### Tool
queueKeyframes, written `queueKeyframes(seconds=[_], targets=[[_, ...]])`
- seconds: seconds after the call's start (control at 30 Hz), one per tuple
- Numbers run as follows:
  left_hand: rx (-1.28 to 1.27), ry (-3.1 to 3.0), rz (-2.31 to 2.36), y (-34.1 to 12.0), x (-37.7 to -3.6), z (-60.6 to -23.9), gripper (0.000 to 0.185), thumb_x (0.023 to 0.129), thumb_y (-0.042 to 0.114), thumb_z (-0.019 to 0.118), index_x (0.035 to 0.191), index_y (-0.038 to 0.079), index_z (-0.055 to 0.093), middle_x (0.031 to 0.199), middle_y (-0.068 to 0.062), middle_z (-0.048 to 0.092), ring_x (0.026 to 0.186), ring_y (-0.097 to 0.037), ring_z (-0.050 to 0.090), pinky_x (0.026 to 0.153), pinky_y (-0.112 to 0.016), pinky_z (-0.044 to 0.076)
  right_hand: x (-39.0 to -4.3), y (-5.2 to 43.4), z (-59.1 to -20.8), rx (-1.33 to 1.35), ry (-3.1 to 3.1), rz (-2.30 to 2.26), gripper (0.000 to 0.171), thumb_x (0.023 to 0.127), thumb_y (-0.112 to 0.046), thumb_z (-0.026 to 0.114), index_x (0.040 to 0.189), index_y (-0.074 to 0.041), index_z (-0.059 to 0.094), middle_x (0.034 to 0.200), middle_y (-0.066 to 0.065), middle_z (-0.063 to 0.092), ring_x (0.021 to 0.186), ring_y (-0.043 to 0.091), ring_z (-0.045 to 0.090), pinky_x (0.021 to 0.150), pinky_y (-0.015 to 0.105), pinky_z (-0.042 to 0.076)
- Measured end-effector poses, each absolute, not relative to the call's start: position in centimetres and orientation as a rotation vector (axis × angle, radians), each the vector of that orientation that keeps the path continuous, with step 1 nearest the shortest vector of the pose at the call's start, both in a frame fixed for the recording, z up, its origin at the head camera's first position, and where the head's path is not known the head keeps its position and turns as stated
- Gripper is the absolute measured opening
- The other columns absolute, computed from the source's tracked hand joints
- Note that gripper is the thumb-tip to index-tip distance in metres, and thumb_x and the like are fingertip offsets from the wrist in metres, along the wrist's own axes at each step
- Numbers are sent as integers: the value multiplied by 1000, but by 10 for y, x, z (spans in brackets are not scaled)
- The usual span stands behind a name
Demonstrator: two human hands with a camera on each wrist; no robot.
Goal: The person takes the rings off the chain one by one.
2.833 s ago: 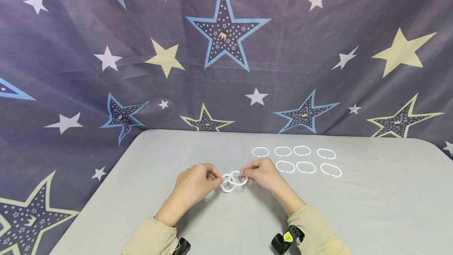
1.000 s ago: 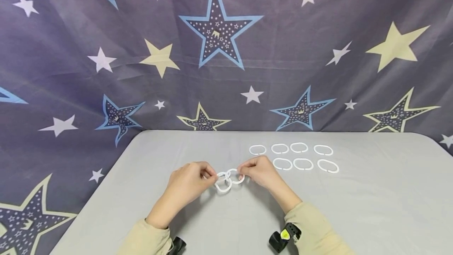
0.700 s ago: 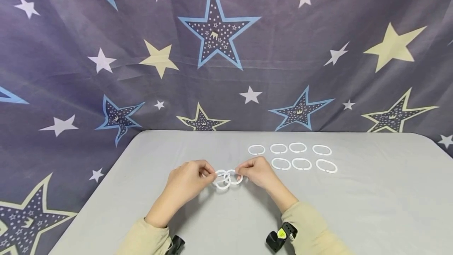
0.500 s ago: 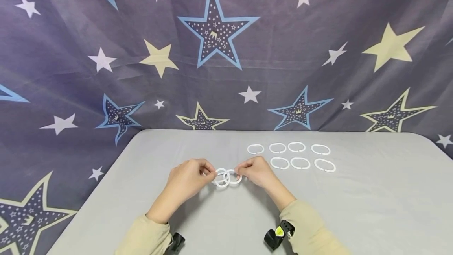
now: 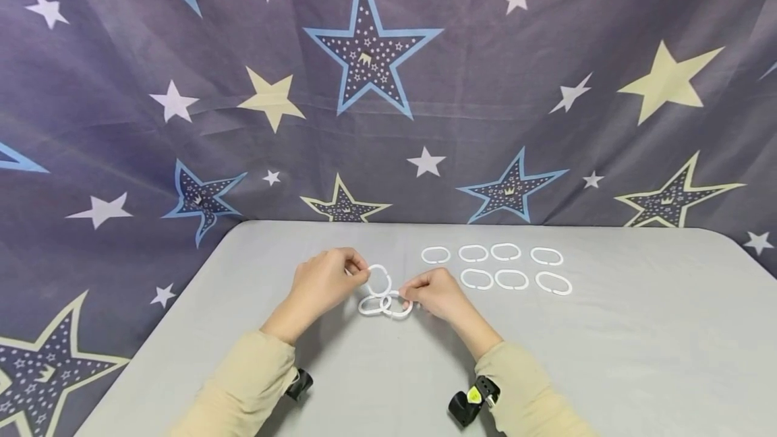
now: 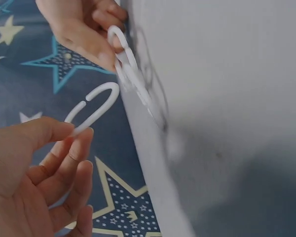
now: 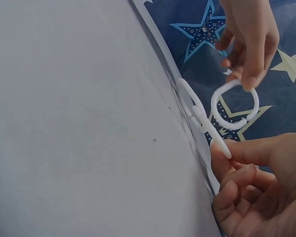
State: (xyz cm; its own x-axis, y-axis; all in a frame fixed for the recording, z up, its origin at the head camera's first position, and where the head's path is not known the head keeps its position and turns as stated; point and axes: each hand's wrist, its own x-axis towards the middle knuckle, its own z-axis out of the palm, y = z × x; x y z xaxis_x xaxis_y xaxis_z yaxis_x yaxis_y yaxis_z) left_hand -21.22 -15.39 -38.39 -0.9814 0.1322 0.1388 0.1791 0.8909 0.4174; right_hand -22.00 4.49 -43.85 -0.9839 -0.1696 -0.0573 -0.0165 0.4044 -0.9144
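My left hand pinches one white oval split ring between thumb and fingers. The gap in that ring shows in the left wrist view. To the right, my right hand pinches a second white ring between thumb and forefinger. A third ring is linked through this second one and hangs to its left, close over the table. In the head view the left hand's ring stands upright above the linked pair and overlaps it at the bottom; in both wrist views it appears apart from them.
Several more white split rings lie in two rows on the grey table, behind and right of my right hand. A star-patterned curtain hangs at the table's back edge. Each wrist carries a black camera.
My left hand has risen and moved toward the back with its ring, which earlier lay across the other two. The linked pair stays with my right hand, its left ring now lower and flatter.
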Motion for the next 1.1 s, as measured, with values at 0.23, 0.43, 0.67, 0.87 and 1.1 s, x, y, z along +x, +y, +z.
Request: queueKeyframes(seconds=[0.23, 0.43, 0.67, 0.87, 1.1], targets=[[-285, -2952, -622, -152, -238, -384, 7, 86, 28, 72, 92, 23, 73, 82, 14, 69, 71, -11, 59, 73, -42, 46, -219, 45, -437, -159, 2526, -1608, 6, 85, -6, 73, 83, -2, 78, 59, 1, 66, 45, 7, 42, 44, 21, 35], [-310, -2957, -563, -148, -256, -385, 8, 87, 27, 72, 93, 22, 74, 86, 12, 71, 81, -15, 64, 79, -46, 47, -221, 45, -439, -180, 2528, -1598, 6, 85, -6, 73, 83, -3, 78, 60, 1, 67, 43, 6, 42, 44, 21, 35], [-398, -2953, -473, -139, -274, -389, 6, 89, 27, 74, 92, 22, 75, 86, 11, 72, 83, -14, 65, 76, -44, 48, -220, 46, -440, -197, 2509, -1604, 6, 85, -6, 73, 83, -1, 77, 59, 0, 66, 43, 5, 42, 44, 20, 36], [-509, -2933, -283, -131, -288, -391, 3, 88, 24, 74, 88, 21, 74, 82, 8, 70, 78, -16, 65, 68, -40, 50, -219, 44, -440, -212, 2523, -1620, 6, 85, -4, 73, 81, -1, 77, 60, 4, 67, 43, 5, 43, 44, 20, 37], [-586, -2924, -158, -121, -303, -394, 11, 85, 14, 71, 93, 20, 75, 80, 7, 67, 80, -18, 64, 70, -43, 50, -220, 45, -442, -248, 2548, -1614, 6, 84, -5, 73, 81, -2, 77, 60, 4, 67, 44, 6, 44, 45, 21, 38]])
